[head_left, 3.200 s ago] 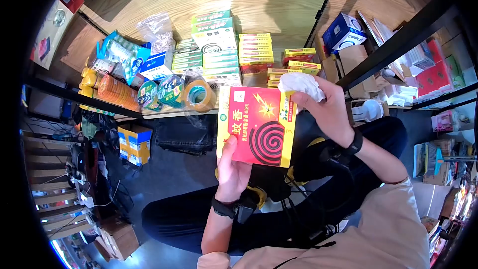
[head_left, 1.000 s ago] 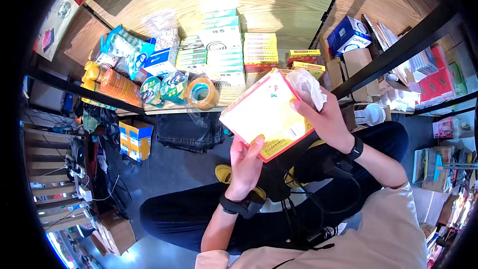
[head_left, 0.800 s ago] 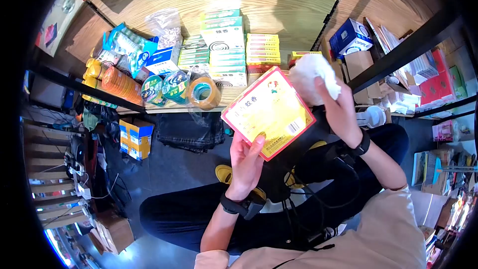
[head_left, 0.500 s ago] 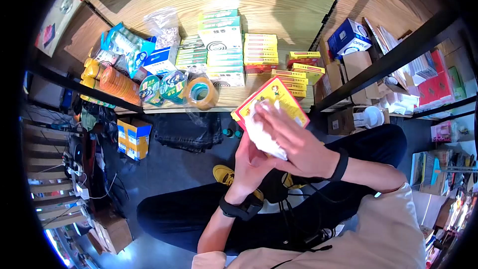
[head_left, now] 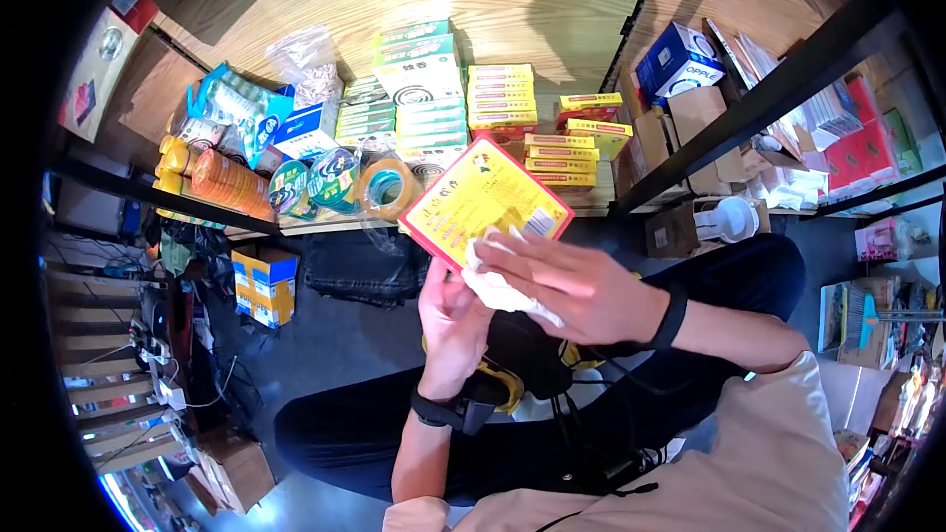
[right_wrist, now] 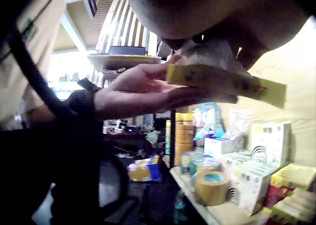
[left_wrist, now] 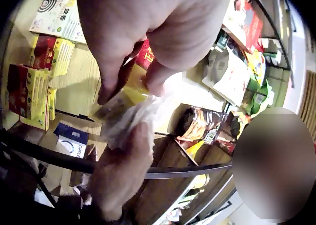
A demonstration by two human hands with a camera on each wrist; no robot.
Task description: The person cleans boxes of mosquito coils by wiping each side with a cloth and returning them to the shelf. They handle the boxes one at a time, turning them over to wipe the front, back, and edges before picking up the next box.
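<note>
In the head view, my left hand (head_left: 451, 330) grips a flat mosquito coil box (head_left: 473, 192) by its near corner, its yellow, red-edged printed face turned up. My right hand (head_left: 591, 291) holds a crumpled white tissue (head_left: 503, 291) against the box's lower part, covering the near corner. From the right wrist view, the box's yellow narrow side (right_wrist: 212, 78) shows edge-on, with my left fingers stretched beneath it and the tissue (right_wrist: 212, 57) on top. The left wrist view has the tissue (left_wrist: 131, 123) between both hands, hiding much of the box.
On the wooden shelf ahead stand stacked green-and-white coil boxes (head_left: 419, 64), yellow-and-red boxes (head_left: 501, 99), a tape roll (head_left: 386, 187) and orange bottles (head_left: 232, 182). A black shelf bar (head_left: 759, 99) slants across the right. A carton (head_left: 264, 286) sits on the floor.
The box has turned from its red front to its yellow back. My right hand lifted the tissue, laid it across that face, then slid toward the near corner. Both hands have shifted slightly left.
</note>
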